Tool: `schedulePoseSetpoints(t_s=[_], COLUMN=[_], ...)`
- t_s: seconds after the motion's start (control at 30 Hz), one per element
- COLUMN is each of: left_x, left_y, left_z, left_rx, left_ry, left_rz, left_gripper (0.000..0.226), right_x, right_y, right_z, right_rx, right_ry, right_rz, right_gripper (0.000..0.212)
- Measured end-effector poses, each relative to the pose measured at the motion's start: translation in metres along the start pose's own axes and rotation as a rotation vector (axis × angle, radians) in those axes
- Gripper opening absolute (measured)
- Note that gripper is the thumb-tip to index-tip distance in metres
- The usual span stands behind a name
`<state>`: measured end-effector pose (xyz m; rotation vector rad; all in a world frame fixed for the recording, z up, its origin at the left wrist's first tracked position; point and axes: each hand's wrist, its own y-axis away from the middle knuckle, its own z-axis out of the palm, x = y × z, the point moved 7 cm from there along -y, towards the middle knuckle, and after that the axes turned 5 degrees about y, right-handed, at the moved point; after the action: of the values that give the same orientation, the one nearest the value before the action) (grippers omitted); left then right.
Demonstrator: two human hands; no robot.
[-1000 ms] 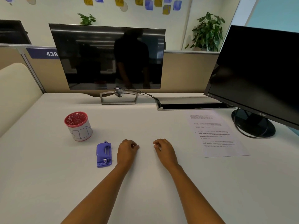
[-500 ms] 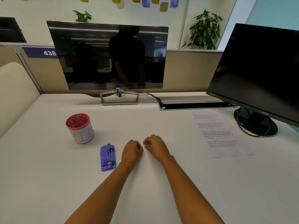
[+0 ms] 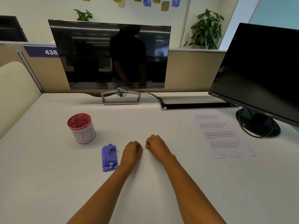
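My left hand (image 3: 131, 151) and my right hand (image 3: 156, 146) rest on the white desk (image 3: 48, 183) side by side, a narrow gap between their knuckles. The fingers of both are curled under, and I see nothing held in either. A purple flat tool with metal pins (image 3: 109, 157) lies just left of my left hand, not touched. Further left and back stands a red mesh cup with a white paper band marked "BIN" (image 3: 81, 128).
A printed sheet (image 3: 221, 135) lies to the right of my hands. A Dell monitor (image 3: 111, 55) stands at the back centre and a second black monitor (image 3: 262, 73) with its round foot at the right. A cable tray slot (image 3: 194, 105) sits between them.
My right hand has slid left toward my left hand, so the two fists now sit close together. The view has shifted slightly.
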<state>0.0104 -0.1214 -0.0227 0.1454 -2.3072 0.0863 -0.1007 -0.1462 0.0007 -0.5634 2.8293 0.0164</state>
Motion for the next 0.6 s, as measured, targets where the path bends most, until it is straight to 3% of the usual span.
schedulePoseSetpoints(t_s=[0.13,0.37,0.6], left_x=[0.006,0.014,0.013], left_y=[0.002,-0.003,-0.008], left_z=[-0.002,-0.001,0.003], left_rx=[0.005,-0.018,-0.090], left_ry=[0.000,-0.120,-0.175], left_rz=[0.050,0.038,-0.021], left_gripper=[0.018,0.020,0.022], right_x=[0.008,0.033,0.025], right_y=[0.004,0.009,0.004], right_z=[0.007,0.001,-0.004], right_rx=[-0.041,-0.013,0.010], right_ry=[-0.010,-0.392,-0.301], right_rz=[0.051,0.271,0.214], right_gripper=[0.023,0.020,0.014])
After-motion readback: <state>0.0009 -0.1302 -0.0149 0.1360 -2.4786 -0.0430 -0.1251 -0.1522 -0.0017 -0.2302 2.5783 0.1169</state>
